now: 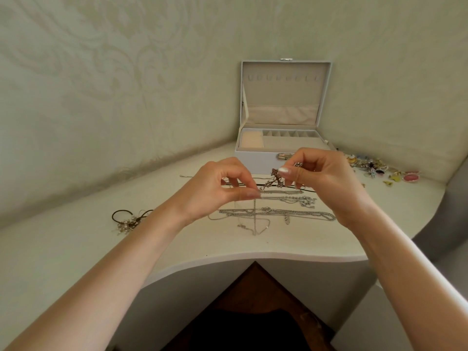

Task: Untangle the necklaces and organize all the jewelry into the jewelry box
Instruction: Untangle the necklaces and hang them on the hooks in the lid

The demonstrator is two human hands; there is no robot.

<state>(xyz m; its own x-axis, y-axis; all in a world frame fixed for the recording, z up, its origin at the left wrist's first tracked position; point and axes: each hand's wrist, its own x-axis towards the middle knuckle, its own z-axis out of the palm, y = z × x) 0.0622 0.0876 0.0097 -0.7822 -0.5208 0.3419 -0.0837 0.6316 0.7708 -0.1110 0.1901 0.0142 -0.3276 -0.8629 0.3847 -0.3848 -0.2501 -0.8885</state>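
- Now a thin silver chain (254,205) is held up over the white table (76,249); it is pinched between the thumb and a finger of the left hand (220,191), and its loose end is left to hang down.
- A dark pendant (274,179) is pinched by the curled fingers of the right hand (326,178); it is held in the air between the two hands, in front of the box.
- The jewelry box (250,159) is set at the back of the table, by the wall; its lid is stood open, and small trays can be seen inside.
- More silver necklaces (291,212) are laid on the table under the hands, near the box but not in it; some are crossed over each other.
- A brown cord with little beads (129,220) is laid well off to the left.
- A heap of small coloured pieces (379,171) is spread on the table to the right of the box.
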